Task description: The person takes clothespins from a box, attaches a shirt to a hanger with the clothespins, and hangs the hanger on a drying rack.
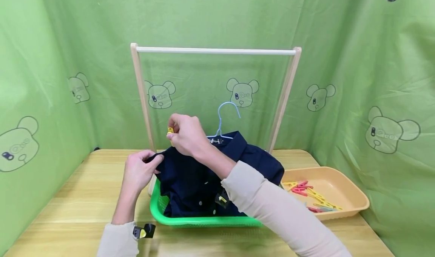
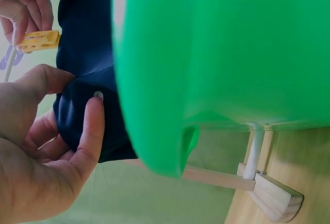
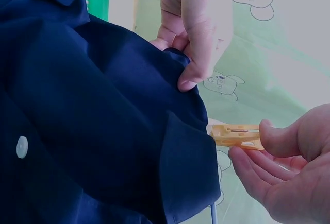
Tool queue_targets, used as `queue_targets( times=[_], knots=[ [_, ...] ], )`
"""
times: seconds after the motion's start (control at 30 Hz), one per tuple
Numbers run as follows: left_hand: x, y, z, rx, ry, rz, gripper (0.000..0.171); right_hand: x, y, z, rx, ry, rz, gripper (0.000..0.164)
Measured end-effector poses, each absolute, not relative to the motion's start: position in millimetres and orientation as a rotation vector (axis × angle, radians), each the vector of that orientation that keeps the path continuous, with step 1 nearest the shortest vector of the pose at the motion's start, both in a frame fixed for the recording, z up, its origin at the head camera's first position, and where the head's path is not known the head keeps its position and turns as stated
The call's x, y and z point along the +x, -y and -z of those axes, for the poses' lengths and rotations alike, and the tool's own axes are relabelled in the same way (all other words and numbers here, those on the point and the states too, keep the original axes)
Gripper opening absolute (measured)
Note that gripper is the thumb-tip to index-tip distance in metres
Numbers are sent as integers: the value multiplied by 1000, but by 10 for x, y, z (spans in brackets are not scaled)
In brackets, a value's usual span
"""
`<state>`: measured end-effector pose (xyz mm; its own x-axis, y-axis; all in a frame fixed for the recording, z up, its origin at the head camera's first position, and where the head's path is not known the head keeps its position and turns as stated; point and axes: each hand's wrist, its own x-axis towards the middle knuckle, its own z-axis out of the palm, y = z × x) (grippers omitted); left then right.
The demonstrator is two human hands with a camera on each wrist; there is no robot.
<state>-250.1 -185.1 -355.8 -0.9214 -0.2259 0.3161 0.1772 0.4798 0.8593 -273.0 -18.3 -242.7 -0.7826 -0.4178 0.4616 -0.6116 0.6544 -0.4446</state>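
Note:
A dark navy shirt (image 1: pixel 185 179) with white buttons lies bunched in a green basket (image 1: pixel 204 222). From its collar rises the hook of a light blue hanger (image 1: pixel 220 117). My left hand (image 1: pixel 137 170) pinches the shirt's edge at the left, thumb on the near side. Slightly above and to the right, my right hand (image 1: pixel 188 134) holds a yellow clothespin (image 3: pixel 237 135) between thumb and fingers. The clothespin's tip meets the shirt's edge in the right wrist view; whether it grips the cloth I cannot tell. The right forearm covers part of the shirt in the head view.
Behind the basket stands a wooden rack with a white top bar (image 1: pixel 215 51). To the right, an orange tray (image 1: pixel 343 189) holds several yellow, red and grey clothespins (image 1: pixel 316 196). Green curtains with bear drawings surround the wooden table (image 1: pixel 68 211).

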Motion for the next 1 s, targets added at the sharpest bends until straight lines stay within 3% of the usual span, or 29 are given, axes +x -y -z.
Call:
queue_targets(
  times=[1.0],
  knots=[
    [-2498,1849,3557,33,2319,1431,21,-2756,292,2486,844,2534,-806,10]
  ],
)
